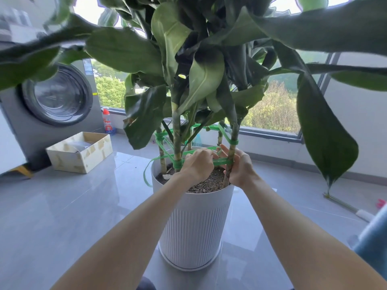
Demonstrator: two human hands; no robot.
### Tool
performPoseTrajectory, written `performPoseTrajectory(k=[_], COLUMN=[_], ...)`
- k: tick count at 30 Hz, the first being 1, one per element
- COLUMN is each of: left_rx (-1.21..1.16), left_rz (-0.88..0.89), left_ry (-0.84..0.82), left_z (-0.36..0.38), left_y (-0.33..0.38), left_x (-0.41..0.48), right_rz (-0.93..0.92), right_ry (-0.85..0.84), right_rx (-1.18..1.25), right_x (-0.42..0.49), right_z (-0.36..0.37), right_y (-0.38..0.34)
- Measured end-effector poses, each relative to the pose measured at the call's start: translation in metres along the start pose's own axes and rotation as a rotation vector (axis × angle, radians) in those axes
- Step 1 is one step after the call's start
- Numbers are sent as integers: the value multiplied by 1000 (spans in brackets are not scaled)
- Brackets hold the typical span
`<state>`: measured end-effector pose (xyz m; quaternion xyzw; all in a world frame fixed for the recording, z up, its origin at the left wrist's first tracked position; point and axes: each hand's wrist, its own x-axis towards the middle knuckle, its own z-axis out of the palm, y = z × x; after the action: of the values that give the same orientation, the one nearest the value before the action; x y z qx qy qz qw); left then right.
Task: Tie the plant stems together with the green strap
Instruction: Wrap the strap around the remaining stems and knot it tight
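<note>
A tall leafy plant grows from a white ribbed pot (194,227) on the floor. Several upright stems (176,132) rise from the soil. A green strap (165,143) is wound around them at two heights, and its loose end (146,174) hangs over the pot's left rim. My left hand (196,164) pinches the lower run of strap just above the soil. My right hand (238,170) wraps around the right stem (232,141), fingers on the strap where it circles that stem. The two hands almost touch.
A grey washing machine (54,95) stands at the left with an open cardboard box (81,151) in front of it. A spray bottle (107,122) sits by the window sill. A cut leaf with its stalk (335,197) lies on the floor at the right. Large leaves hang overhead.
</note>
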<state>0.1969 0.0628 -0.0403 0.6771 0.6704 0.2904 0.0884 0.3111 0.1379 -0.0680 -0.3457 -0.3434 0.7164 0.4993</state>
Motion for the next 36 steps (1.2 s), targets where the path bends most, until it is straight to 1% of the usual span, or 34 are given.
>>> performPoseTrajectory(k=[3,5,7,9,10,12,14,17,25,29,32,36], left_rx=[-1,-2,7,18,24,47,92,150,201,212,250,295], left_rz=[8,11,22,51,65,90,111,122,180,165,132,110], left_ry=[-1,3,14,30,39,67,105,135,165,186,153,135], left_z=[0,0,1,1,1,-1,-4,-9,-13,-15,-17,-19], left_y=[0,-1,-2,-4,-5,-7,-9,-14,-20,-19,-17,-14], left_x=[0,0,0,-2,-4,-7,-11,-15,-19,-18,-18,-14], right_rz=[1,25,45,16,-5,-39,-57,-69,-114,-127,-148,-129], right_ry=[-16,14,52,142,207,309,343,358,379,356,340,364], right_rx=[19,32,121,250,274,265,268,294,371,430,425,415], right_x=[-3,-9,-13,-17,-19,-23,-25,-25,-20,-23,-26,-30], right_z=[-4,-7,-7,-4,-2,1,3,2,1,0,-1,2], right_y=[-3,-6,-8,-9,-10,-9,-6,-3,2,3,5,3])
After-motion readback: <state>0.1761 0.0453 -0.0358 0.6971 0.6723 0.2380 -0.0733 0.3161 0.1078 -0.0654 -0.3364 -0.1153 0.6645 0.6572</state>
